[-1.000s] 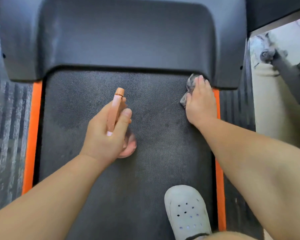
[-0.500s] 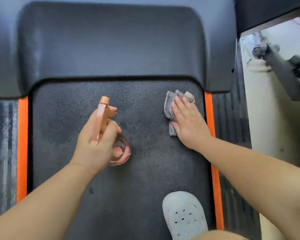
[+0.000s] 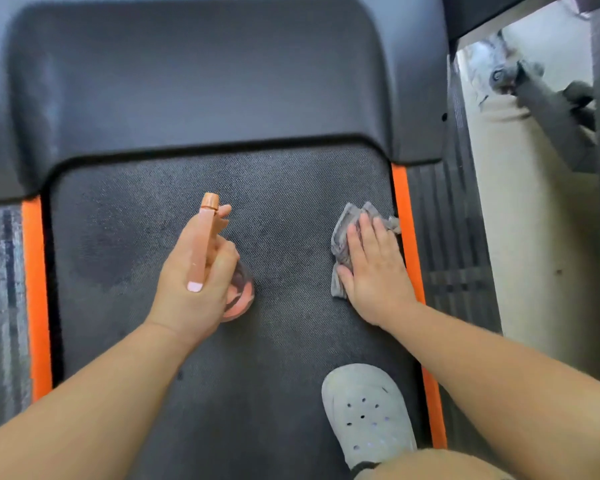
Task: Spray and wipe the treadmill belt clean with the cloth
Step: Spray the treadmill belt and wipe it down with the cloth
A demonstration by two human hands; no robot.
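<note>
My right hand [image 3: 374,271] presses the cloth [image 3: 342,237] with straight fingers [image 3: 365,230] at the belt's [image 3: 291,188] right edge. The rest of the belt lies leftward, where my left hand [image 3: 187,289] grips the spray bottle [image 3: 205,233].

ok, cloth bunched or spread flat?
Bunched: the grey cloth shows creased folds under the flat right hand on the belt.

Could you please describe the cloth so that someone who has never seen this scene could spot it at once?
Find the black treadmill belt, then follow it to its right orange strip. Beside that strip, the right hand presses flat on a crumpled grey cloth. It is the only soft, creased thing there; the left hand grips a rigid pink spray bottle.
</note>
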